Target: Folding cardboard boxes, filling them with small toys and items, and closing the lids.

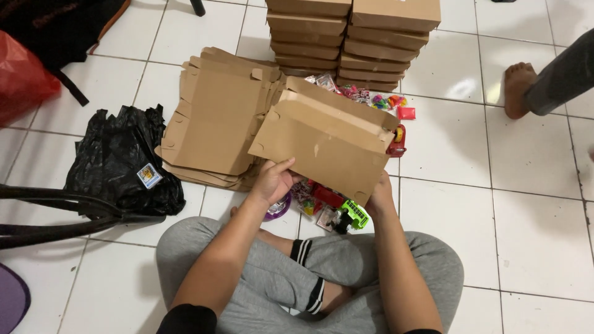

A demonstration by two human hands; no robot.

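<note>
A flat brown cardboard box blank (325, 145), half unfolded, is held tilted above the white tiled floor (532, 222) over a scatter of small colourful plastic toys (334, 207). The left hand (272, 180) has its fingers clamped on the lower left edge; the right hand (378, 198) grips the lower right corner, fingers hidden behind. Pressing the creases squarely would likely shape it best. A pile of flat blanks (216, 117) lies just beside, stacked finished boxes (352, 43) beyond.

One view only, head-worn, looking steeply down from above a person sitting cross-legged on the white tiled floor (526, 247). It faces forward over the knees, close to the hands at mid-frame, and reaches as far as the stacked brown boxes (352, 43) along the top edge.
</note>
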